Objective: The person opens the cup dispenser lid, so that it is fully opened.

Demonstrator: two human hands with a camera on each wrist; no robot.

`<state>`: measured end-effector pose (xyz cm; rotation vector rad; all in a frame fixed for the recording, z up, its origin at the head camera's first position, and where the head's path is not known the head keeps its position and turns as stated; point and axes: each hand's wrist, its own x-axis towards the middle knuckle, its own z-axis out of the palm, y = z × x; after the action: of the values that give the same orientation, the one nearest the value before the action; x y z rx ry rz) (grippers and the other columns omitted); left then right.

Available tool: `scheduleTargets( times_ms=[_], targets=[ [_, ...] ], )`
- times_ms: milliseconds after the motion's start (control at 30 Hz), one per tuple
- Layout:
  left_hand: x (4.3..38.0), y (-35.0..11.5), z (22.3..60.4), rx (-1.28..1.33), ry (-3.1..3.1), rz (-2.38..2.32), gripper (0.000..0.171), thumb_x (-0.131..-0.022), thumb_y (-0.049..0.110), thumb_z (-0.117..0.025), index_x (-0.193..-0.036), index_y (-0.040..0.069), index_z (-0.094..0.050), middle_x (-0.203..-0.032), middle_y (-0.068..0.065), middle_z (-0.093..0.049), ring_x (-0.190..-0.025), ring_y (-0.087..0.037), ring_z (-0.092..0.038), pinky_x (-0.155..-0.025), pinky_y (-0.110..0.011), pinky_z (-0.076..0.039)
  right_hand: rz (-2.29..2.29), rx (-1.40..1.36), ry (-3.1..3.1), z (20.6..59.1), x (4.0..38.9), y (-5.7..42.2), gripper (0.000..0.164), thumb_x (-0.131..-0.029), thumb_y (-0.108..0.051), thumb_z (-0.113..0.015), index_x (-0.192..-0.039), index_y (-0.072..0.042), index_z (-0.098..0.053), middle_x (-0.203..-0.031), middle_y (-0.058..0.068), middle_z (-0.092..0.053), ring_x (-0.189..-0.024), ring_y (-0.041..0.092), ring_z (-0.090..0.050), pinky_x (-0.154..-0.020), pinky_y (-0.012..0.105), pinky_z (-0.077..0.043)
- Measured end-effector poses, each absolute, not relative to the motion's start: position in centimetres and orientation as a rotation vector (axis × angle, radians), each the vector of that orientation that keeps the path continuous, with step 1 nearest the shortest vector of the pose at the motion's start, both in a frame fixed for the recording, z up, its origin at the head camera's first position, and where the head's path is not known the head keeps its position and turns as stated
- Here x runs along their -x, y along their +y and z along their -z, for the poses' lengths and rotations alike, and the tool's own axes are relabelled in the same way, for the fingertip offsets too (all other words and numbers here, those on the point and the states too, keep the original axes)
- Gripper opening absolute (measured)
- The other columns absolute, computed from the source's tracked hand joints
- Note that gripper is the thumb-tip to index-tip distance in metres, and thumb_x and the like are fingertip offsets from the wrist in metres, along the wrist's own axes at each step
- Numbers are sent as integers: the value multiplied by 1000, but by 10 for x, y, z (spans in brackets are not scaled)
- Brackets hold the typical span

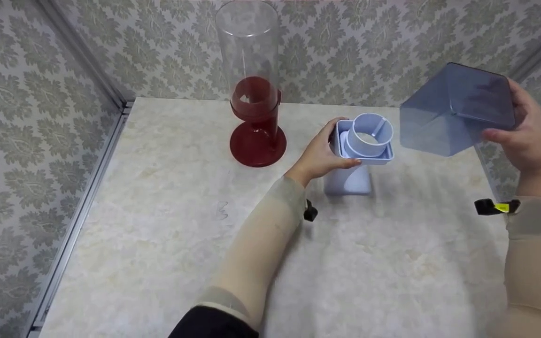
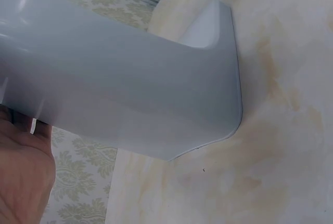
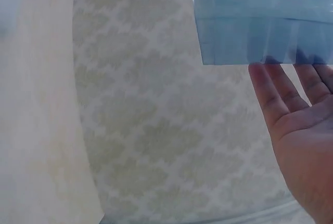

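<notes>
Fingers of the left hand [image 1: 317,157] are gripping the pale-blue dispenser stand [image 1: 369,151] at its square top. Right hand [image 1: 531,134] is pinching a translucent blue container [image 1: 458,112], jutting left of those fingertips. Both looking light, stiff; container probably slick, crackable, opposite walls offering best hold.

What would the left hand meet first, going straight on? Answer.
The left hand grips the light blue stand; beyond that, the translucent container in the right hand looks first in line, though depth is unclear.
</notes>
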<state>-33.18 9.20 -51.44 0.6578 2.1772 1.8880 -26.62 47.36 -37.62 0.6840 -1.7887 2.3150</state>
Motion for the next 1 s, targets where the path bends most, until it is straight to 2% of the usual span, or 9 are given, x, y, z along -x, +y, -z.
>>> scheduleTargets(
  times_ms=[233,467,733,1000],
  targets=[
    [336,89,514,-651,2142,-1902,118,-75,29,-109,-171,23,-42,-161,4,-57,-150,-11,-54,-128,-25,-43,-2268,-538,-1938,404,262,501,96,-80,38,-70,-167,6,-47,-147,14,-69,-125,22,-70,-98,24,-65],
    [334,91,513,-633,2155,-1902,117,-73,29,-109,-170,26,-43,-160,7,-57,-151,-9,-53,-131,-29,-42,-2303,-508,-2083,442,264,519,99,-83,43,-60,-170,0,-44,-153,7,-65,-132,17,-66,-99,21,-64],
    [332,93,513,-629,2165,-1899,115,-74,28,-110,-168,29,-45,-160,7,-57,-149,-9,-53,-131,-29,-42,-2452,-507,-2068,474,269,518,101,-82,44,-56,-169,-5,-45,-147,5,-64,-125,14,-69,-94,22,-66],
    [331,96,515,-629,2164,-1896,116,-73,28,-110,-169,27,-44,-162,8,-57,-153,-9,-51,-134,-32,-40,-2443,-464,-2183,501,275,519,99,-81,43,-59,-168,-4,-45,-149,3,-61,-122,12,-70,-91,22,-66]
  ],
)
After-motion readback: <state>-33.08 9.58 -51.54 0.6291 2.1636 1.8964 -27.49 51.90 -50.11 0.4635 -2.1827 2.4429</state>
